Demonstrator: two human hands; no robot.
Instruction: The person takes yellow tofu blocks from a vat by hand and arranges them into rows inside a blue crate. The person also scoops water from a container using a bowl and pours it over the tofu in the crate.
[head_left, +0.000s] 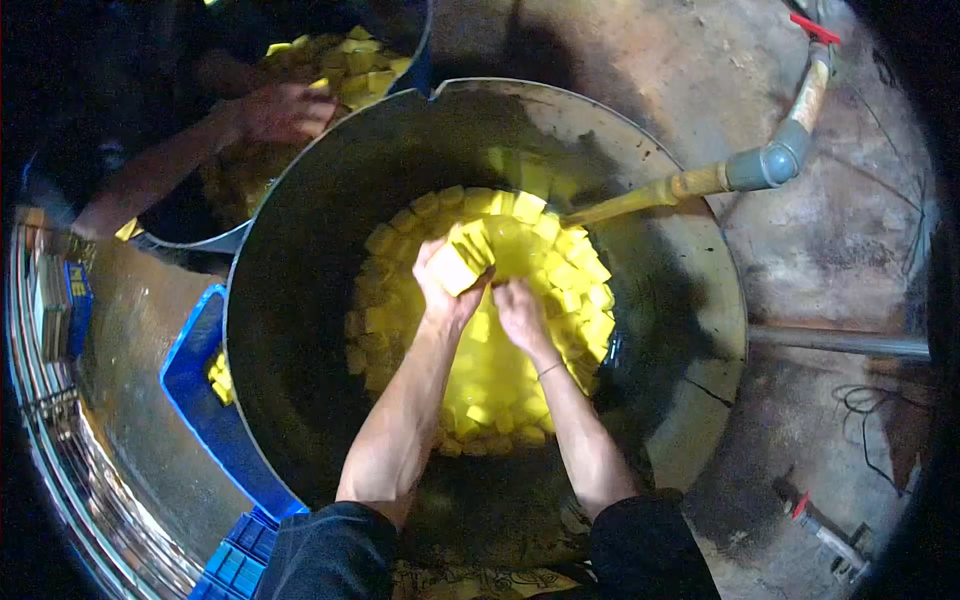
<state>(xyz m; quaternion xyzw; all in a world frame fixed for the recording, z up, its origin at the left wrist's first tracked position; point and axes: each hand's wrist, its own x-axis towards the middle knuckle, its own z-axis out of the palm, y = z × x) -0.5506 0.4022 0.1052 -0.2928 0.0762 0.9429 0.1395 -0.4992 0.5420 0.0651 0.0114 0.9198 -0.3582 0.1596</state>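
Observation:
My left hand (437, 285) is wrapped around a small stack of yellow blocks (462, 262), raised over the middle of a big round vat. Just right of it, my right hand (521, 312) hangs with its fingers curled; whatever they may hold is hidden. Below both hands, yellowish liquid (470, 365) lies in the vat. Many more yellow blocks (565, 270) sit in it, crowded around its edge and brightest on the right side. The vat (730, 330) has dark inner walls and a pale rim.
A pipe (740, 172) with a red-handled valve reaches over the vat's right rim. At upper left, another person's hand (290, 112) is over a second vat (425, 45) of yellow blocks. A blue crate (200, 400) with yellow pieces stands left. Another red valve (800, 505) is lower right.

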